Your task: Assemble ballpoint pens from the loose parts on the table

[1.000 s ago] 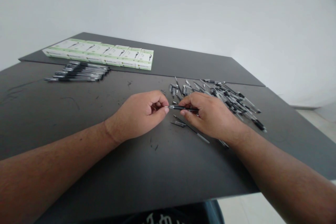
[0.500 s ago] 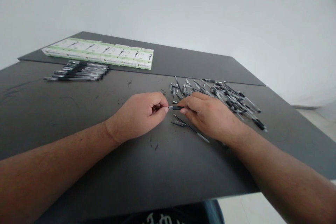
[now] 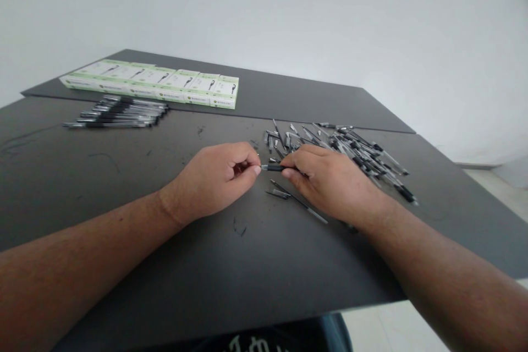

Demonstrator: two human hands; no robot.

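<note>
Between my two hands lies a pen (image 3: 273, 167) with a clear end and a black grip, held level above the table. My left hand (image 3: 216, 179) pinches its clear tip end between thumb and forefinger; a tiny shiny bit pokes out above those fingers. My right hand (image 3: 330, 181) is closed round the black grip, and its palm hides the rest of the barrel. Just below the pen, a thin ink refill (image 3: 303, 203) and several small clear pen parts (image 3: 278, 193) lie on the table.
A loose heap of clear pens with black grips (image 3: 367, 157) spreads beyond my right hand, with small caps and tips (image 3: 272, 138) at its left. Pens in a row (image 3: 119, 113) lie at the far left, before green-and-white boxes (image 3: 157, 81) on the dark table (image 3: 231, 286).
Slightly more of the pen's black grip shows between my hands. Both hands keep their hold, and the whole view has shifted a little.
</note>
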